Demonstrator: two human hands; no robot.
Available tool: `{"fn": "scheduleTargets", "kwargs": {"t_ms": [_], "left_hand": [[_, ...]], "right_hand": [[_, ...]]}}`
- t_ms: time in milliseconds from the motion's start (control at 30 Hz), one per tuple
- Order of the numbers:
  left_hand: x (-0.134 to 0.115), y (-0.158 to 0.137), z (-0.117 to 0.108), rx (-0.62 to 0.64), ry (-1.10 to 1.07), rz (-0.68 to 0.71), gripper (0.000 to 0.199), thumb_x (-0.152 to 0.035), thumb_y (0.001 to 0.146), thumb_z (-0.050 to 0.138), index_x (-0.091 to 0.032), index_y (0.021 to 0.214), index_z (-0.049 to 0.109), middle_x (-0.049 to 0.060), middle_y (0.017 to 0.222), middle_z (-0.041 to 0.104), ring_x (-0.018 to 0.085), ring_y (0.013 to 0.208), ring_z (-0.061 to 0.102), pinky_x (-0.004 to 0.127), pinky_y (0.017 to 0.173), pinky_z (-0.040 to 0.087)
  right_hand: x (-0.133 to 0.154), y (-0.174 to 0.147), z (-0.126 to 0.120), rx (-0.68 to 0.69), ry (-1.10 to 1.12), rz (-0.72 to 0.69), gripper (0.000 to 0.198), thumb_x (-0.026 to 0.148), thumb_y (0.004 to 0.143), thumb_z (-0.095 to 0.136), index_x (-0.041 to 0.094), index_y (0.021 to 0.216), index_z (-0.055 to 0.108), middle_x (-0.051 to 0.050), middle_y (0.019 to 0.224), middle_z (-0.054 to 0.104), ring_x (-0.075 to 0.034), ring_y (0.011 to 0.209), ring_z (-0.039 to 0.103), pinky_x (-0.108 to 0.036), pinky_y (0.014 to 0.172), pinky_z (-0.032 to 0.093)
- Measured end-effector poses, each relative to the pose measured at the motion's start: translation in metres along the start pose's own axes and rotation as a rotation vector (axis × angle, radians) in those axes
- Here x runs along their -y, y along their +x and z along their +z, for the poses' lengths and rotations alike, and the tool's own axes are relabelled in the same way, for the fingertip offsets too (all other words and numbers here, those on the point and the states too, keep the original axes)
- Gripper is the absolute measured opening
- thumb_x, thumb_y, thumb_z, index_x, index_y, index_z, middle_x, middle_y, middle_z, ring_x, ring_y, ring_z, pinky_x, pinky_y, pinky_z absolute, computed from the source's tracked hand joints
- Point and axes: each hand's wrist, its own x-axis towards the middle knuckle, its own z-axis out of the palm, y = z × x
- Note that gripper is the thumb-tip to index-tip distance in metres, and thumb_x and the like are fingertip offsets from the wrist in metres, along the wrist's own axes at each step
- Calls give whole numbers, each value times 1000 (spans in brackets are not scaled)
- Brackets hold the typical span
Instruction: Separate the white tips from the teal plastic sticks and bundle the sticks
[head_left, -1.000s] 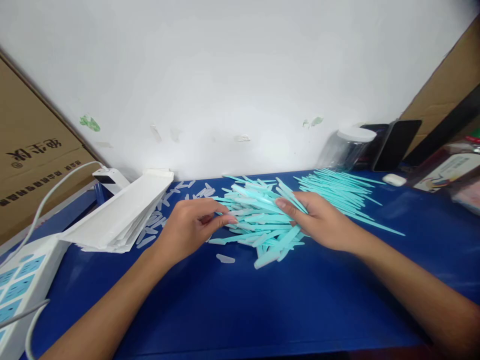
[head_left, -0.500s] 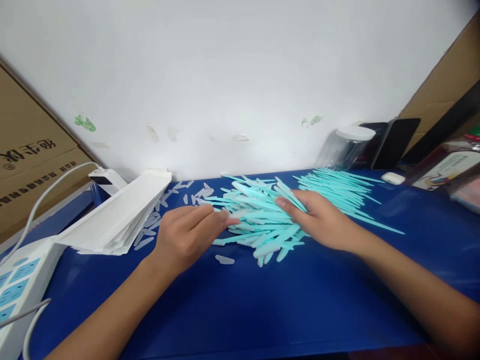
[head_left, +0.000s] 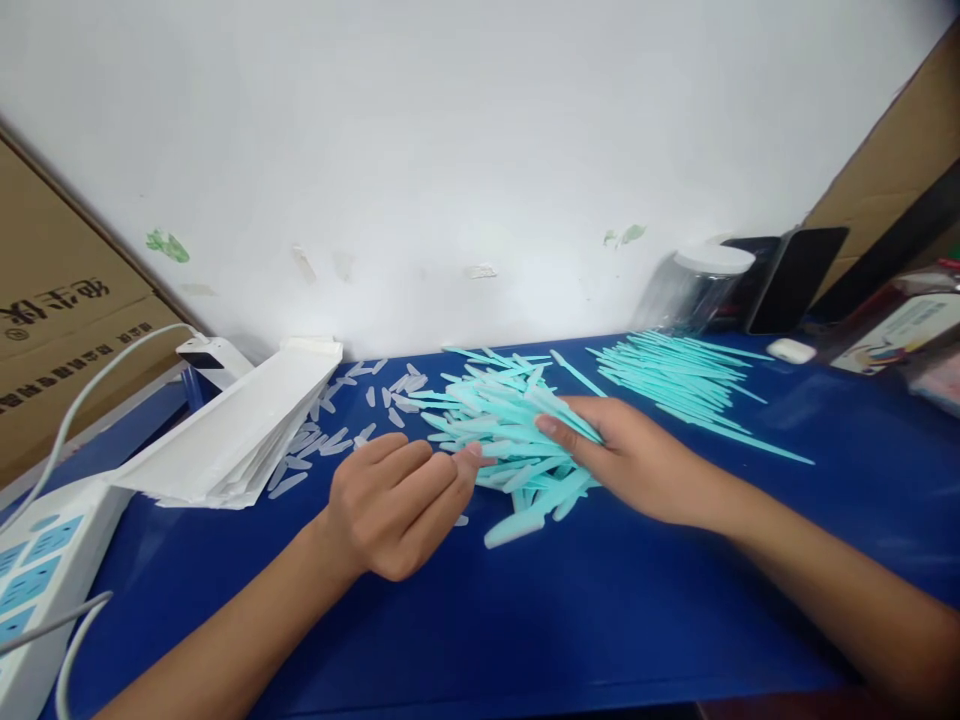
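On the table (head_left: pixel 570 630), left hand (head_left: pixel 405 510) partly hides sticks (head_left: pixel 499 410).

A white wall (head_left: pixel 450 150) with small green patches (head_left: pixel 167 246) rises behind a blue table (head_left: pixel 600 620).

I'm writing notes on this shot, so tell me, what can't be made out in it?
All in the head view:
Left hand: its own back and knuckles hide whether it holds anything.
Right hand: it covers part of the teal sticks it holds, so their number is unclear.
Pale piece: partly hidden behind the left hand.
Power strip: cut off by the left edge.
Bottle label: print too small and blurred.
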Motion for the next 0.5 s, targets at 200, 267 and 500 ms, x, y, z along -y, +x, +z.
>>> {"fn": "scheduleTargets", "kwargs": {"t_ms": [200,267,500], "left_hand": [[-2,0,1,19,-25,16,21,-2,84,86,-17,80,72,-3,61,59,11,51,50,32,46,34],[-1,-2,3,23,-19,8,19,-5,85,86,-18,84,73,-4,60,58,10,51,50,31,47,36],[8,-15,16,-72,-43,-293,14,-32,92,87,-22,93,76,-7,54,57,8,46,47,27,48,37]], "right_hand": [[1,-4,4,30,-18,33,47,59,111,46,24,80,44,3,73,46,-16,64,43,-31,62,35],[1,-1,4,30,-9,23,46,57,111,45,24,80,44,3,73,46,-16,65,43,-31,62,35],[-7,8,-2,-77,-23,-17,46,56,111,46,24,78,43,3,72,45,-16,65,42,-31,63,36]]}}
